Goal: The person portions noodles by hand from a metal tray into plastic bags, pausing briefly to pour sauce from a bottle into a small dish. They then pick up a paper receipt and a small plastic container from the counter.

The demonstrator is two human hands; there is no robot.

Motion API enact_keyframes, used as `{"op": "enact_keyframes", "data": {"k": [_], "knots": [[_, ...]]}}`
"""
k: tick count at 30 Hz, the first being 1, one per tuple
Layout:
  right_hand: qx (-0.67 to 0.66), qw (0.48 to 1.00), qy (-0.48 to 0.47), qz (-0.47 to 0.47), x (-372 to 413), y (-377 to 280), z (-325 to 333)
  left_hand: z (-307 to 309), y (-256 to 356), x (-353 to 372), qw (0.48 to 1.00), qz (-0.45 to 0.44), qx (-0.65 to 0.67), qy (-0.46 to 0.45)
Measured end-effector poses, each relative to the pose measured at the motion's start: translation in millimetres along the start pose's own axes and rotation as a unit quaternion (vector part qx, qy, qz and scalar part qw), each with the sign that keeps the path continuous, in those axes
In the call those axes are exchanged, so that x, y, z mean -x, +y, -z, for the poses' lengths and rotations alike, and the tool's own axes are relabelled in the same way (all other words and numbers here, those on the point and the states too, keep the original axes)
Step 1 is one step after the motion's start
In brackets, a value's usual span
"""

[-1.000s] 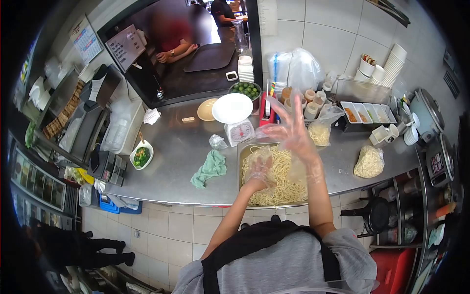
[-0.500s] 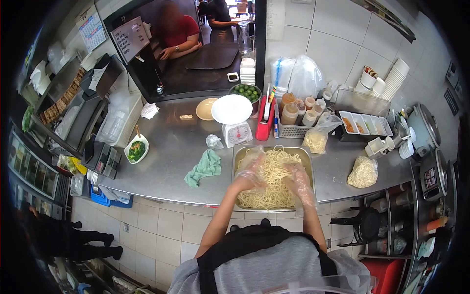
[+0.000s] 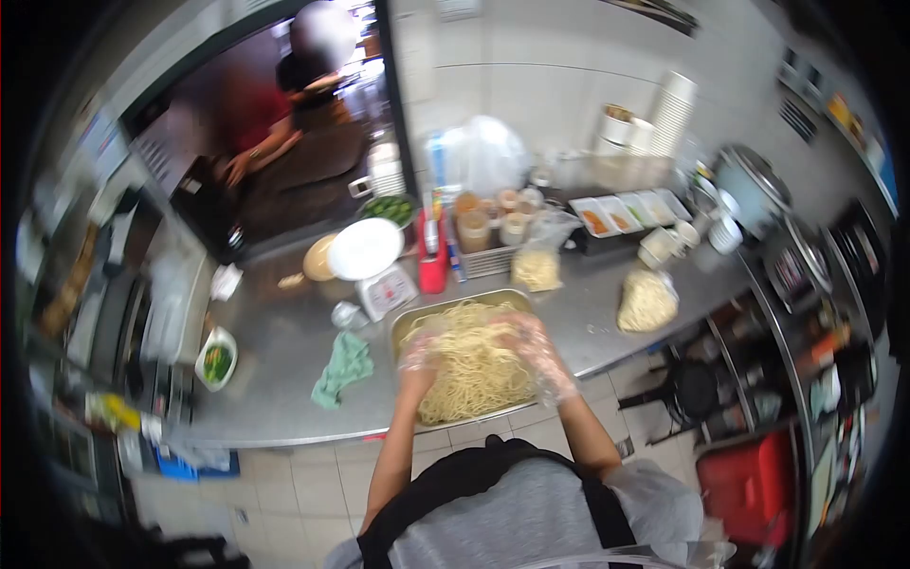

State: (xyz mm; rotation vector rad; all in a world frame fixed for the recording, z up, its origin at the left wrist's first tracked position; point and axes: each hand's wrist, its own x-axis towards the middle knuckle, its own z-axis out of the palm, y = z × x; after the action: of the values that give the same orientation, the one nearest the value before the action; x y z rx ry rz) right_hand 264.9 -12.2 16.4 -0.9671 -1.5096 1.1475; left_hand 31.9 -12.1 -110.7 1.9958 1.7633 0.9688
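Note:
A rectangular metal tray (image 3: 408, 317) at the counter's front edge holds a heap of pale yellow noodles (image 3: 474, 375). Clear plastic gloves cover both hands. My left hand (image 3: 423, 349) is at the left side of the heap, its fingers curled into the noodles. On the upper right of the heap, my right hand (image 3: 527, 343) grips noodles, and some strands hang between the two hands. The noodles and motion blur partly hide the fingertips. Left of the tray lies a crumpled green cloth (image 3: 343, 368).
Behind the tray stand a kitchen scale (image 3: 387, 292) with a white bowl (image 3: 366, 248), a red box-like holder (image 3: 432, 251) and sauce bottles (image 3: 472, 228). Bagged noodles (image 3: 648, 302) lie right. A bowl of greens (image 3: 217, 360) is left. A person's arm (image 3: 265, 152) rests beyond the hatch.
The head view has turned and tilted, shifting the counter left in the picture. Both hands have stayed at the noodles, now drawn further up the heap.

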Motion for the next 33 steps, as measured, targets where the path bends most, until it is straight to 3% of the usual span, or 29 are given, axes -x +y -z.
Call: {"op": "enact_keyframes", "data": {"k": [3,5,6,8,10,13,16,19,21,22,25,28,31,33], "knots": [[0.015,0.999,0.025,0.034,-25,27,4,24,13,-20,0.991,0.004,0.121,-0.06],[0.044,0.998,0.015,0.042,-39,33,-14,28,22,-13,0.997,-0.075,0.033,-0.002],[0.136,0.986,0.034,0.095,-41,24,-21,32,28,-7,0.994,-0.101,-0.018,0.035],[0.127,0.991,0.023,0.041,-42,17,-41,43,63,-5,0.989,-0.134,-0.047,0.047],[0.105,0.994,-0.006,0.018,-43,18,-52,39,76,-10,0.988,-0.016,0.144,-0.053],[0.081,0.985,-0.081,0.131,-38,12,-46,14,52,-8,0.987,0.066,0.145,0.021],[-0.055,0.995,-0.085,-0.003,-19,-5,-45,13,31,-4,0.977,0.075,0.189,0.06],[-0.074,0.989,-0.116,0.05,-14,24,-41,34,49,-7,0.963,0.082,0.252,0.055],[-0.1,0.984,-0.121,-0.082,-8,22,-35,39,61,-8,0.961,0.087,0.259,0.037],[-0.112,0.974,-0.122,-0.153,0,19,-32,33,60,-4,0.965,0.041,0.257,0.037],[-0.31,0.925,-0.02,-0.217,4,15,-29,27,63,-5,0.973,-0.086,0.209,0.048],[-0.261,0.959,-0.03,-0.107,-1,3,-28,21,69,-1,0.977,-0.157,0.137,0.036],[-0.146,0.983,-0.04,-0.105,-3,16,-25,10,75,4,0.988,-0.105,0.111,0.013],[-0.105,0.989,-0.021,-0.106,-5,14,-27,9,73,1,0.982,-0.106,0.15,0.048]]}}
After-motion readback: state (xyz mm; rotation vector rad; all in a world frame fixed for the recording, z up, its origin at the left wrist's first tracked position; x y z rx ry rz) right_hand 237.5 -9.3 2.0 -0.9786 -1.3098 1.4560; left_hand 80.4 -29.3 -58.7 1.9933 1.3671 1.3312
